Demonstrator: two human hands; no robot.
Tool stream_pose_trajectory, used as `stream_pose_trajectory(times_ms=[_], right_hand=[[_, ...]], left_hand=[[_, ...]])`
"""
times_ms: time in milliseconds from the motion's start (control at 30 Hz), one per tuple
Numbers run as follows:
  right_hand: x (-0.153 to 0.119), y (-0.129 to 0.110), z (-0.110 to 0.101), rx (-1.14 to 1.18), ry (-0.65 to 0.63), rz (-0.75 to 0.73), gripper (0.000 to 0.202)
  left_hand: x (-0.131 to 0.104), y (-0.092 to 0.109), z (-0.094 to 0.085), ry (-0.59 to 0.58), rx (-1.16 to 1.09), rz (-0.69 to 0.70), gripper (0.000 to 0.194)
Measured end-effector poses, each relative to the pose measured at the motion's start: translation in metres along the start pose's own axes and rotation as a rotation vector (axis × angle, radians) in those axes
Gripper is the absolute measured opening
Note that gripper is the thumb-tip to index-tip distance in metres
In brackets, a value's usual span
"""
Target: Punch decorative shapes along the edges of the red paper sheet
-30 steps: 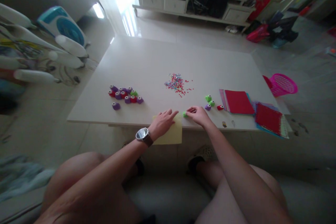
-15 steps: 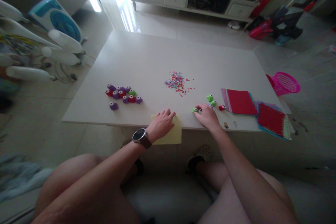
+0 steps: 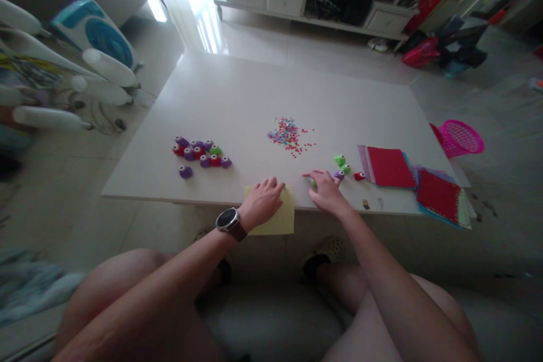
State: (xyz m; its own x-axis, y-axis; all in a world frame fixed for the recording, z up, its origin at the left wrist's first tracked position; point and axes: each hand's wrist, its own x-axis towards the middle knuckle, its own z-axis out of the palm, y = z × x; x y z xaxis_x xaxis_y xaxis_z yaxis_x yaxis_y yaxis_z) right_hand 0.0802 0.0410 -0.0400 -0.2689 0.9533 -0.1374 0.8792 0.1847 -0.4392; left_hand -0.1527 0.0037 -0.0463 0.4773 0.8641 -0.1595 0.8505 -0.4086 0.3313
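My left hand (image 3: pixel 263 201) lies on a yellow sheet of paper (image 3: pixel 280 220), fingers resting flat near its upper edge. The sheet hangs over the table's near edge. My right hand (image 3: pixel 326 191) hovers at the near edge with the index finger stretched out and the fingers apart. Beneath it a green craft punch (image 3: pixel 314 184) is partly hidden. Just right of that hand sit a purple punch (image 3: pixel 339 175), two green punches (image 3: pixel 340 160) and a red punch (image 3: pixel 360 176).
More punches (image 3: pixel 197 153), purple, red and green, cluster on the left of the white table (image 3: pixel 237 85). Scattered confetti (image 3: pixel 287 134) lies mid-table. Stacked coloured sheets (image 3: pixel 390 167) and a second stack (image 3: pixel 439 195) lie right. A pink basket (image 3: pixel 462 138) stands beyond.
My right hand has loosened from the green punch, and its index finger now reaches out to the left. My left hand stays on the yellow paper.
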Motion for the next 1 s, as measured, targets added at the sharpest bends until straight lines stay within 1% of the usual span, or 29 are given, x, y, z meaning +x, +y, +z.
stream_pose_trajectory(times_ms=[67, 100, 233, 333, 400, 500, 567, 667, 733, 833, 933, 1000], right_hand=[[0.001, 0.001, 0.0, 0.006, 0.041, -0.026, 0.062], [0.001, 0.002, 0.0, 0.009, 0.064, -0.03, 0.062], [0.004, 0.01, 0.001, -0.02, 0.139, -0.005, 0.045], [0.005, 0.019, 0.003, -0.091, 0.176, 0.022, 0.041], [0.004, 0.024, 0.004, -0.119, 0.172, 0.036, 0.04], [0.004, 0.027, 0.005, -0.105, 0.126, 0.058, 0.039], [0.003, 0.025, 0.004, -0.091, 0.104, 0.067, 0.038], [0.003, 0.019, 0.003, -0.045, 0.131, 0.058, 0.036], [0.003, 0.012, 0.002, 0.033, 0.165, 0.022, 0.035], [0.002, -0.001, 0.001, 0.153, 0.186, -0.091, 0.032], [-0.002, -0.014, 0.0, 0.208, 0.168, -0.221, 0.029], [-0.006, -0.021, 0.0, 0.237, 0.147, -0.301, 0.029]], left_hand=[[0.0, 0.0, -0.001, -0.002, -0.011, 0.002, 0.037], [0.0, 0.0, -0.001, -0.003, -0.016, 0.001, 0.037], [-0.001, 0.001, -0.003, -0.011, -0.041, -0.009, 0.041], [-0.002, -0.001, -0.002, -0.027, -0.061, -0.002, 0.045], [-0.002, -0.004, 0.0, -0.033, -0.073, 0.005, 0.047], [-0.001, -0.008, 0.003, -0.024, -0.095, 0.023, 0.046], [0.002, -0.01, 0.002, -0.013, -0.103, 0.029, 0.043], [0.007, -0.011, 0.0, 0.017, -0.108, 0.029, 0.039], [0.01, -0.01, -0.003, 0.053, -0.13, 0.032, 0.039], [0.014, -0.006, -0.006, 0.128, -0.229, 0.025, 0.038], [0.017, -0.003, -0.006, 0.215, -0.449, 0.02, 0.042], [0.019, -0.002, -0.004, 0.232, -0.635, 0.036, 0.042]])
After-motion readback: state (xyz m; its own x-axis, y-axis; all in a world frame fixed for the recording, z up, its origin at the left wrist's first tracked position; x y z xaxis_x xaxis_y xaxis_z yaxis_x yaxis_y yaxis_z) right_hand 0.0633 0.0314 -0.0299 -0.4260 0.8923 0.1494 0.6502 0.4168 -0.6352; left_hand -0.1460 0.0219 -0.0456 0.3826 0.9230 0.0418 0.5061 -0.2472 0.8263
